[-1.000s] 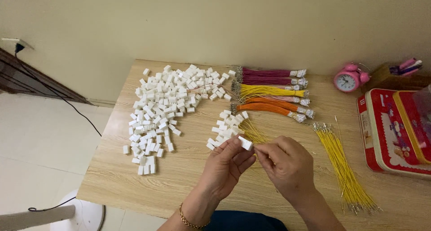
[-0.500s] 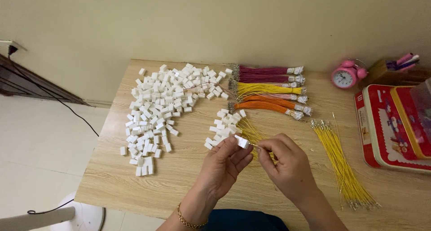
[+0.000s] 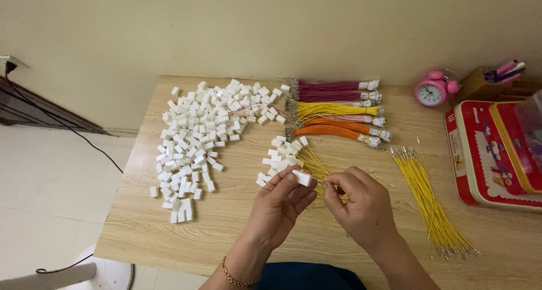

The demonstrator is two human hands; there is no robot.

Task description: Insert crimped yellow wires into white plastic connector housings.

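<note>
My left hand (image 3: 278, 204) pinches a small white plastic connector (image 3: 302, 178) between thumb and fingers. My right hand (image 3: 361, 205) holds a thin yellow wire (image 3: 318, 181) with its metal tip right at the connector's end. Just behind the hands lies a small group of white connectors with yellow wires attached (image 3: 285, 154). A large pile of loose white connectors (image 3: 197, 132) covers the left part of the wooden table (image 3: 237, 228). A loose bundle of yellow wires (image 3: 429, 202) lies to the right of my right hand.
Tied wire bundles in maroon, yellow, pink and orange (image 3: 336, 109) lie at the back of the table. A pink alarm clock (image 3: 432, 89), a pen holder (image 3: 499, 75) and a red tin box (image 3: 491, 154) stand at the right. A black cable (image 3: 79, 137) runs along the floor at left.
The hands have stayed together over the table's front; the right hand has brought the yellow wire's tip up to the connector held in the left hand.
</note>
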